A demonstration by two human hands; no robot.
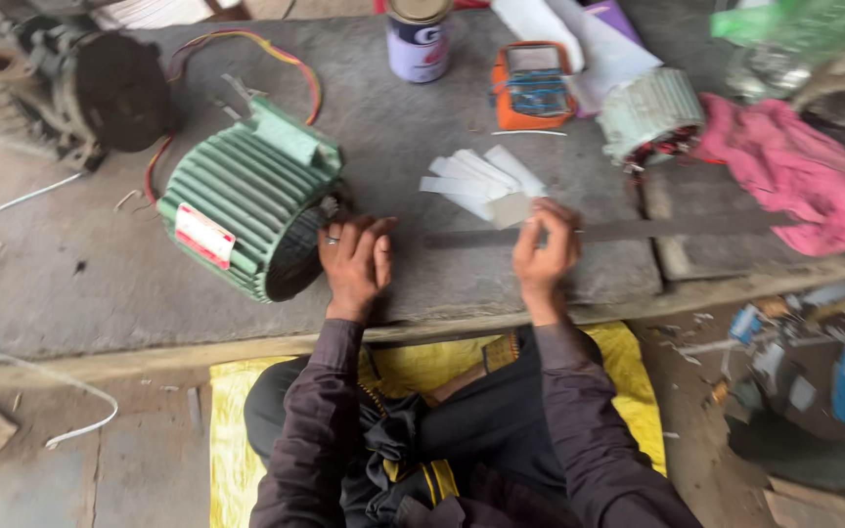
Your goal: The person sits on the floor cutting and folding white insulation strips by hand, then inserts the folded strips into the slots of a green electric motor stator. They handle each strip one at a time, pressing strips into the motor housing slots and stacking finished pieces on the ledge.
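Left hand [354, 262] rests curled on the tabletop [100, 264] beside the green motor [246, 196]. Right hand [544, 252] fingers pinch a paper strip [508, 209] against a flat bar [638, 231].

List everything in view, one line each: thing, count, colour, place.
motor housing: one, green, ribbed, on slab left of centre
dark motor: one, blackish, far left
tin can: one, white and purple, top centre
meter: one, orange, top centre
paper strips: several, white, slab centre
stator: one, pale green, right
cloth: one, pink, right
metal bar: one, grey, slab right
left hand: at motor housing's open end
right hand: pinching a paper piece
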